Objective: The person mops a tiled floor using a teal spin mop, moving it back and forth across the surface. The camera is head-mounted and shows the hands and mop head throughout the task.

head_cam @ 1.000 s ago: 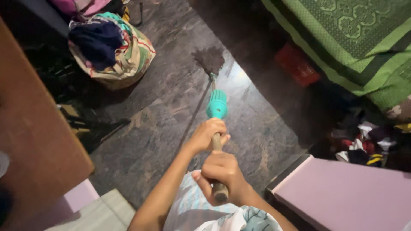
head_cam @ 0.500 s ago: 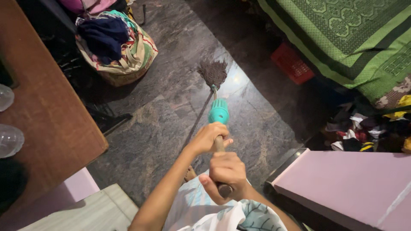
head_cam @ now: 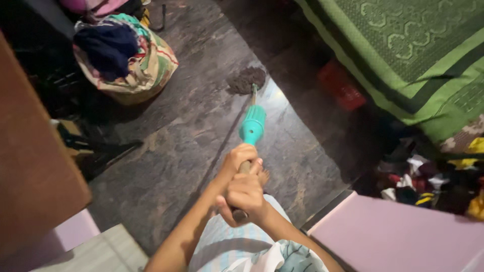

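teal-collared mop [head_cam: 251,123] is resting its head on the dark stone floor [head_cam: 166,151]; left hand [head_cam: 238,160] and right hand [head_cam: 245,197] are both gripping its handle.

Lived-in bedroom of a home. Bed with patterned green woven cover [head_cam: 403,55] along one side; striped cloth bag stuffed with clothes [head_cam: 126,60] on dark grey stone floor [head_cam: 166,151]; loose heap of mixed clothing [head_cam: 433,181] beside bed.

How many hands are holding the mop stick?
2. The left hand grips the mop stick higher up, just below its teal collar; the right hand grips its end, nearer the body.
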